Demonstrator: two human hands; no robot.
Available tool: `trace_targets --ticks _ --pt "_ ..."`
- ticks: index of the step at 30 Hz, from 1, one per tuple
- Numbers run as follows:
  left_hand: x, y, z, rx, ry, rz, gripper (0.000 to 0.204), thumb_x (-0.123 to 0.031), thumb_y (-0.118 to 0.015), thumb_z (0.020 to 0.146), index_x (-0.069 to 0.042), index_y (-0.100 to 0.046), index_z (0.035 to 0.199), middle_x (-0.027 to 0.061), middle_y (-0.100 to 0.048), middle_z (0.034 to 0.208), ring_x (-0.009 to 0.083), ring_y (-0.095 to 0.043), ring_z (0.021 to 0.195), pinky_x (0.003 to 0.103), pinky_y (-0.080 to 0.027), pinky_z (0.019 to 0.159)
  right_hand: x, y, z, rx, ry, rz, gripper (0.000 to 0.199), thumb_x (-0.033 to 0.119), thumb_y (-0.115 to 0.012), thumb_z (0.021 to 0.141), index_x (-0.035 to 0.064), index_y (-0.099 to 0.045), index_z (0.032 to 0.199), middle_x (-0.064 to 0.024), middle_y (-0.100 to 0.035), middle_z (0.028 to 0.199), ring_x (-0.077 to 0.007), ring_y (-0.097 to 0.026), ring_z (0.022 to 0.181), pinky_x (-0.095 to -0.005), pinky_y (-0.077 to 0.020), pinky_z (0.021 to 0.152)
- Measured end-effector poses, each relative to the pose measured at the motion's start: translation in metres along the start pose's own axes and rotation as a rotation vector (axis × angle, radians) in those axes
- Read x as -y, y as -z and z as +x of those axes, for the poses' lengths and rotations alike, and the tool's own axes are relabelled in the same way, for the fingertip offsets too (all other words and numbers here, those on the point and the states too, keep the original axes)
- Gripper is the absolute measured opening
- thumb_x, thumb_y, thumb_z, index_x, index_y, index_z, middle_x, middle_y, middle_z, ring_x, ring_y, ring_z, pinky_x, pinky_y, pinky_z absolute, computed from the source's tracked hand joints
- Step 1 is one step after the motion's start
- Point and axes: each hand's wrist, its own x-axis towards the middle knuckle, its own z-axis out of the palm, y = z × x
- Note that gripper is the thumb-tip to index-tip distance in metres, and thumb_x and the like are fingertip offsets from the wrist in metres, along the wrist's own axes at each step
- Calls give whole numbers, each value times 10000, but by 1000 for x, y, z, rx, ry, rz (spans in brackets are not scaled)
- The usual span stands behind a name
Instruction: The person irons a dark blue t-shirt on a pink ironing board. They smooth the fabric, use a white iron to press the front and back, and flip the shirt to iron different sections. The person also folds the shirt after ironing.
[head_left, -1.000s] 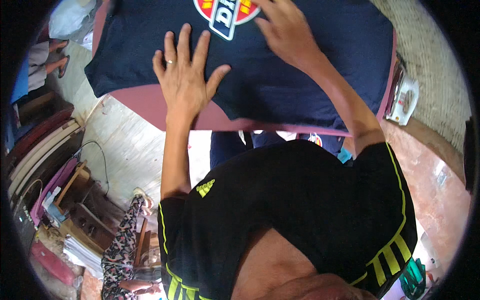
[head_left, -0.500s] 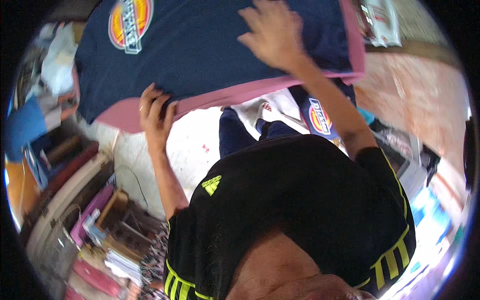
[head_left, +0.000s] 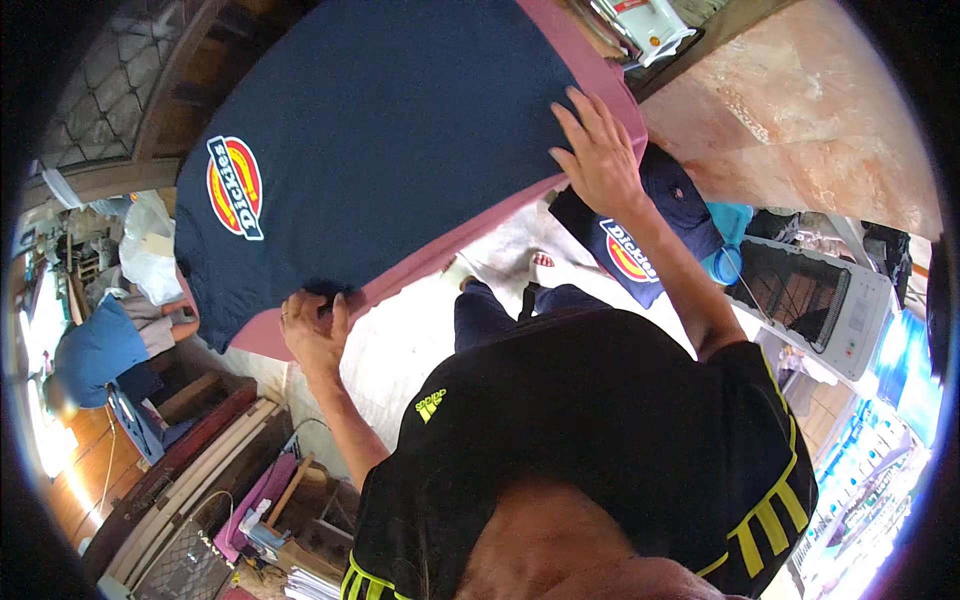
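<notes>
Garment (head_left: 400, 140), dark navy, lies spread on a pink-covered board (head_left: 265, 338) in front of the person. It covers most of the board, leaving a pink strip exposed along the near edge and the right edge. A printed emblem (head_left: 235, 188) in red, yellow and white is located on the left part of the garment, above and to the left of the left hand.

Left hand (head_left: 314, 340): positioned at the near edge of the board, fingers bent, thumb set apart from them. Dark fabric is bunched directly at the fingertips; whether it is gripped cannot be told. Right hand (head_left: 605, 165): positioned at the right end of the garment, palm down, fingers extended and slightly spread, beside the pink border. The main area of the garment lies between the hands and beyond them.

Surroundings: a white appliance (head_left: 650, 28) is located beyond the right end of the board. A second dark garment (head_left: 672, 195) with a similar emblem lies below the right end, near a light blue container (head_left: 720, 266). White-framed equipment (head_left: 865, 310) stands farther right. At left are a white plastic bag (head_left: 152, 265) and another person in blue (head_left: 98, 350). The floor (head_left: 400, 335) is pale.
</notes>
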Motion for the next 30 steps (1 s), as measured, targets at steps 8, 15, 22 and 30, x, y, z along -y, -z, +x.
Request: trace_targets --ticks 8,15,22,30 --pt "-136 -64 175 -75 -476 -227 467 -332 -736 837 -77 -637 1215 162 -567 1295 377 -551 1189 496 -451 958 -12 -3 -11 -296 -180 177 380 150 -728 819 89 -648 1185 -129 -603 1115 -357 -563 1066 -464 -446 938" --pt "-195 -175 354 -79 -587 3 701 -630 -417 964 -177 -418 1498 105 -306 1601 376 -264 1472 623 -221 1143 -11 -7 -19 -268 -275 159 246 35 -666 815 92 -674 1055 -130 -610 1060 -367 -571 1034 -462 -460 888" --pt "-223 -197 396 -105 -505 -114 614 -512 -404 1008 -131 -416 1490 143 -344 1574 389 -284 1460 613 -256 1141 15 -6 84 -256 -11 202 248 -39 -614 811 15 -671 1047 -177 -626 1091 -360 -609 1024 -454 -481 895" --pt "-51 -98 315 -168 -364 0 560 -401 -622 912 -158 -495 1401 112 -416 1483 369 -343 1416 603 -334 1079 11 -75 173 -42 92 -80 440 294 -564 977 116 -546 1379 -92 -484 1477 -329 -436 1368 -485 -368 1096"
